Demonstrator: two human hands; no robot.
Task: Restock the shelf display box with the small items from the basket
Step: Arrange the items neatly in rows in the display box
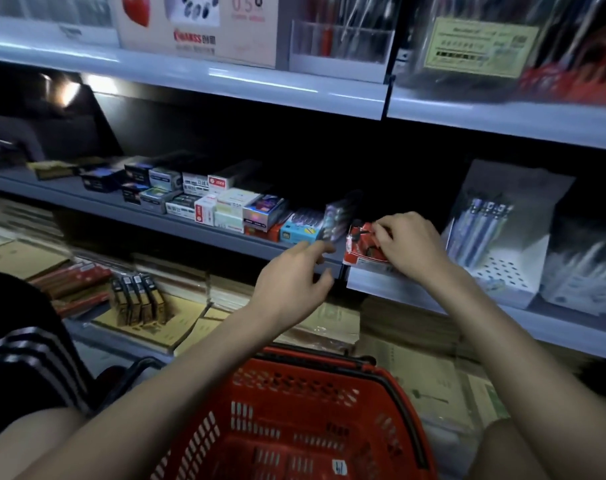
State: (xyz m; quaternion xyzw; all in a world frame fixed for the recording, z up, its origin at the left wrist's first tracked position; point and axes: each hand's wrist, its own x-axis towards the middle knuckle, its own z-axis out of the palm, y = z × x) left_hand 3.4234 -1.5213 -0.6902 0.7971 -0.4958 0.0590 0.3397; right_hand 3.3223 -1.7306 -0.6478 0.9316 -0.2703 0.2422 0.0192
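A red display box (358, 249) sits at the front edge of the middle shelf, with small dark items inside. My right hand (410, 245) rests on its right side, fingers curled and pinching a small item at the box's top. My left hand (296, 277) reaches up beside the box, its fingertips holding a thin blister pack of small items (336, 221) upright and blurred by motion. The red plastic basket (294, 417) stands below between my arms; its inside looks bare where visible.
Stacked small boxes (225, 206) fill the shelf left of the display box. A white perforated pen holder (498, 251) stands to the right. Notebooks and brown packs (138, 299) lie on the lower shelf. The upper shelf edge (225, 84) overhangs.
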